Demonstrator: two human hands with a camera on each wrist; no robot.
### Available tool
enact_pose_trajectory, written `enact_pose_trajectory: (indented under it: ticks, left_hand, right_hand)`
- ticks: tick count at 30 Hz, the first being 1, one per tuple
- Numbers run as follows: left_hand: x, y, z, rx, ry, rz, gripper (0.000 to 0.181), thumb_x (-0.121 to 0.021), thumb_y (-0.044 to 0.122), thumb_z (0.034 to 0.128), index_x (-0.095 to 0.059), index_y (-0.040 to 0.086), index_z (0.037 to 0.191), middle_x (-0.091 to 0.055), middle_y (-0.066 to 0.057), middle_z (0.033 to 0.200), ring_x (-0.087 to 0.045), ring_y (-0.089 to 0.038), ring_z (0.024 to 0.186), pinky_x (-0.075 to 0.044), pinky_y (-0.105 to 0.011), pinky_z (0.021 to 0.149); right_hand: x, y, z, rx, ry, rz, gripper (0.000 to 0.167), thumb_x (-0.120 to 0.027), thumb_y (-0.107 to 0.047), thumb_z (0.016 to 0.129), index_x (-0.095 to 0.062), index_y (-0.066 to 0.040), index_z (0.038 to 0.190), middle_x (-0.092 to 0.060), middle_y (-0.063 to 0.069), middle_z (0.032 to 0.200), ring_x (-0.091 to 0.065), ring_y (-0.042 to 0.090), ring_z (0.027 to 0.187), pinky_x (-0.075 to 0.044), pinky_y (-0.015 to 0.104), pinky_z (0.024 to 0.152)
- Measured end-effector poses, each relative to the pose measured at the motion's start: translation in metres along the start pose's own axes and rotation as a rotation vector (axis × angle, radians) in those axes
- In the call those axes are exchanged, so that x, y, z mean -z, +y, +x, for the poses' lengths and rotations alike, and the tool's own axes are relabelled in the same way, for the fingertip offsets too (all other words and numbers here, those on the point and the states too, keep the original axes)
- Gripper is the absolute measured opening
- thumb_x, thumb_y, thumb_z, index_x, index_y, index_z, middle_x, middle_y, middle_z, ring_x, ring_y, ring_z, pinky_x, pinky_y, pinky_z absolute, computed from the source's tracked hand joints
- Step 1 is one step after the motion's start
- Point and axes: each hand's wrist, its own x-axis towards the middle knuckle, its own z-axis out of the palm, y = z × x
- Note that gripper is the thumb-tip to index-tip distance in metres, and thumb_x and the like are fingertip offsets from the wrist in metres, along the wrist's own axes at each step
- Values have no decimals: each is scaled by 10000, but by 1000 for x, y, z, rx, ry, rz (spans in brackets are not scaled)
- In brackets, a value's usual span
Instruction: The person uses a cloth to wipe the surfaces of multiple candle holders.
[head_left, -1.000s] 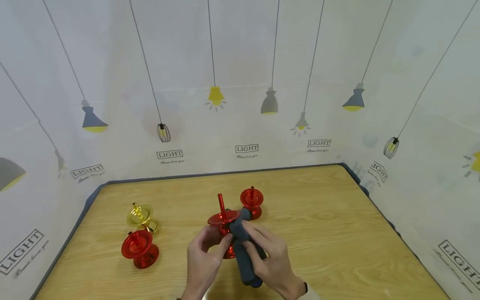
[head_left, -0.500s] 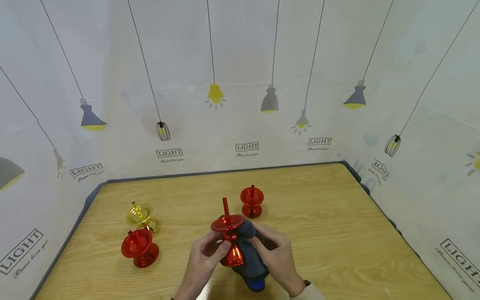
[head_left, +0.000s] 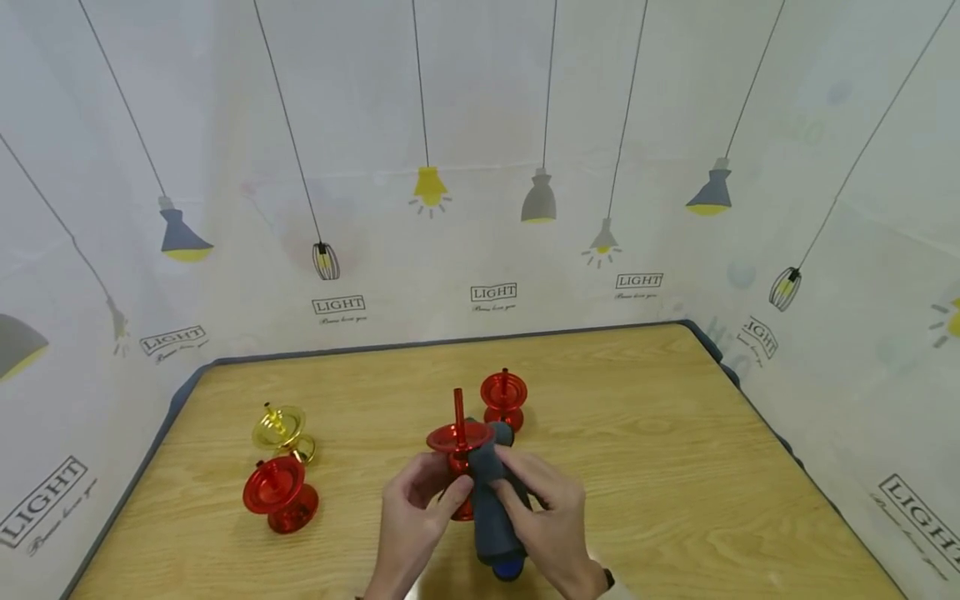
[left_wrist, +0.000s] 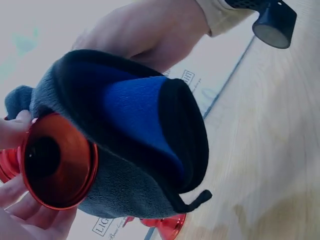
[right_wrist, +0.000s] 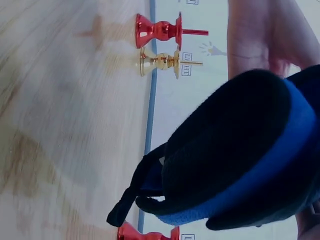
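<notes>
Head view: left hand (head_left: 414,507) fingers curl round red candle holder (head_left: 459,438), upright above worktop (head_left: 660,467), near middle; right hand (head_left: 551,518) fingers pinch dark cloth (head_left: 497,523) against it. Looks like wiping: best grip firmly, turn holder gradually, loose cloth clear of far red holder (head_left: 503,392).

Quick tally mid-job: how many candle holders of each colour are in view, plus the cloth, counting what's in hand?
Red: 3 (held candle holder, rear candle holder, front-left candle holder)
Gold: 1 (gold candle holder)
Grey-and-blue: 1 (cloth, in the right hand)
Total: 5
</notes>
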Motion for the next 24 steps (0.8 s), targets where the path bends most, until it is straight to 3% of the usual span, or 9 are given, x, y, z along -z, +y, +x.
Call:
enact_pose_trajectory:
  ticks: [3, 7, 11, 14, 18, 21, 24]
  left_hand:
    - [0, -1, 1, 47, -2, -5, 333, -800, 105, 873, -697, 47, 1184, -745, -112, 1048, -713, -131, 928, -569, -249, 866]
    - [4, -3, 2, 118, -13, -71, 321, -775, 94, 893, -706, 54, 1204, -748, -72, 1031, -710, -151, 936, -579, -275, 843]
    - [8, -4, 1, 130, -64, -148, 321, -743, 74, 912, -699, 16, 1225, -743, -30, 1054, -704, -172, 971, -582, -297, 852]
    - [11, -3, -1, 126, -90, -183, 323, -722, 52, 920, -684, -41, 1227, -746, -6, 1043, -701, -162, 949, -575, -285, 833]
    - [11, -2, -2, 125, -78, -190, 324, -705, 49, 930, -658, -54, 1234, -740, 7, 1033, -685, -151, 950, -552, -263, 849]
    - [9, -2, -2, 119, -35, -167, 322, -712, 70, 934, -637, -23, 1233, -729, 6, 1055, -673, -158, 996, -532, -256, 893]
    - [6, -2, -2, 94, 1, -131, 281, -716, 80, 936, -648, -11, 1193, -724, -8, 1051, -673, -157, 1003, -528, -255, 908]
  right_hand:
    - [-1, -1, 0, 25, 0, -3, 406, -761, 93, 839, -719, -24, 1225, -749, 160, 1133, -728, 144, 1049, -587, 230, 839]
    - [1, -1, 0, -25, -26, 103, 390, -725, 107, 865, -704, 0, 1239, -739, 191, 1135, -727, 139, 1045, -603, 265, 798]
    - [4, 0, -1, -93, -50, 178, 381, -694, 119, 884, -687, 26, 1253, -730, 214, 1136, -731, 147, 1029, -614, 294, 774]
    - [5, 0, -1, -179, -61, 196, 364, -703, 83, 895, -694, 9, 1251, -742, 160, 1142, -740, 138, 988, -618, 302, 757]
    - [5, 0, 1, -285, -60, 230, 355, -706, 44, 908, -697, -8, 1259, -744, 101, 1175, -745, 135, 960, -616, 305, 757]
    - [3, 1, 2, -273, -55, 228, 353, -702, 52, 908, -691, 8, 1259, -733, 139, 1192, -743, 138, 966, -618, 309, 759]
    - [2, 1, 2, -168, -51, 152, 354, -715, 62, 895, -698, 9, 1245, -733, 176, 1171, -739, 125, 983, -614, 281, 756]
